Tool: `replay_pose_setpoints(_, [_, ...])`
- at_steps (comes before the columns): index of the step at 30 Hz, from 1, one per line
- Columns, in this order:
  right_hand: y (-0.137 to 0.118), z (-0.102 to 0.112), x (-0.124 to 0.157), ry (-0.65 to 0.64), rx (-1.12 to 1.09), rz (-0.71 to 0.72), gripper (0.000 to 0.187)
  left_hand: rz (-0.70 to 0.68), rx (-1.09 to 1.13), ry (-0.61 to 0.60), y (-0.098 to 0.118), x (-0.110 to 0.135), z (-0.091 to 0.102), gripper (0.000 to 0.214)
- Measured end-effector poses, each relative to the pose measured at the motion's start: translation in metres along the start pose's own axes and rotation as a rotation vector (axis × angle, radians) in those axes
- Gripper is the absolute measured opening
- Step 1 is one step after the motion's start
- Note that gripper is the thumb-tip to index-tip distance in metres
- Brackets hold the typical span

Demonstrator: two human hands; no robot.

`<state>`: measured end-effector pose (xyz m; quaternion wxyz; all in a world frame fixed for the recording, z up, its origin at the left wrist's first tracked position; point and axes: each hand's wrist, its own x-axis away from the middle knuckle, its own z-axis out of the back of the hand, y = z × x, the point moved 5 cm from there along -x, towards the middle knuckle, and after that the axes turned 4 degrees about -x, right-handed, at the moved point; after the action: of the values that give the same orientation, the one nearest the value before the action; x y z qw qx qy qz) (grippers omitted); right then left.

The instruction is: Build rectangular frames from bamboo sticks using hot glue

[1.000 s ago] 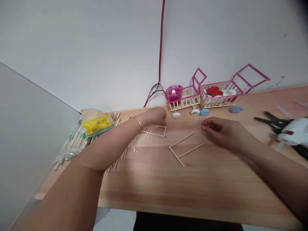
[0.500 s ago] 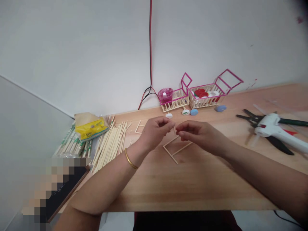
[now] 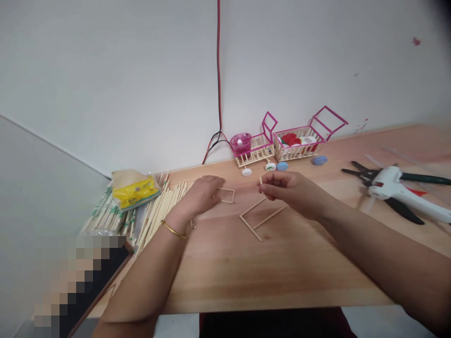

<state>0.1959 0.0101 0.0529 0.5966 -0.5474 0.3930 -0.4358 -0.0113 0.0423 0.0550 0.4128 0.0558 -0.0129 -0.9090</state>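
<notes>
Between thumb and forefinger, my right hand [image 3: 282, 190] pinches a short wooden stick [image 3: 261, 181], held upright above the table. Below it lies an angled stick frame [image 3: 252, 228] with one side and a crossbar running toward the right hand. My left hand [image 3: 200, 195] is at the left, palm down, its thumb apart from the fingers. A small rectangular stick frame [image 3: 234, 195] sticks out past its fingertips; its left part is hidden by the hand. Loose wooden sticks [image 3: 169, 199] lie just left of that hand.
Two small stick carts [image 3: 255, 155] [image 3: 299, 143] with pink edges stand by the wall. At right lie a white glue gun [image 3: 385, 182] and black-handled pliers [image 3: 362, 172]. A yellow packet [image 3: 136, 190] rests on bagged sticks [image 3: 109, 216] at left, near a dark device [image 3: 95, 277].
My left hand has parted from the right and moved left, to the small rectangular frame. My right hand stays nearly in place, and the short stick in it now shows clearly.
</notes>
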Motion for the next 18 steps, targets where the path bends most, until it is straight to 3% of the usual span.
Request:
replay_pose_setpoints(6, [0.018, 0.003, 0.005, -0.014, -0.044, -0.074, 0.025, -0.063, -0.007, -0.101, -0.005, -0.009, -0.012, 0.044])
replay_pose_setpoints(10, [0.020, 0.003, 0.005, -0.036, -0.057, -0.071, 0.024, -0.081, -0.008, -0.102, 0.000, -0.010, -0.009, 0.025])
replay_pose_setpoints(15, [0.018, 0.003, 0.004, -0.032, -0.051, -0.068, 0.022, -0.061, 0.075, -0.024, -0.003, -0.010, -0.011, 0.026])
replay_pose_setpoints(18, [0.017, 0.003, 0.005, -0.027, -0.044, -0.072, 0.023, -0.058, 0.068, 0.012, -0.005, -0.011, -0.014, 0.012])
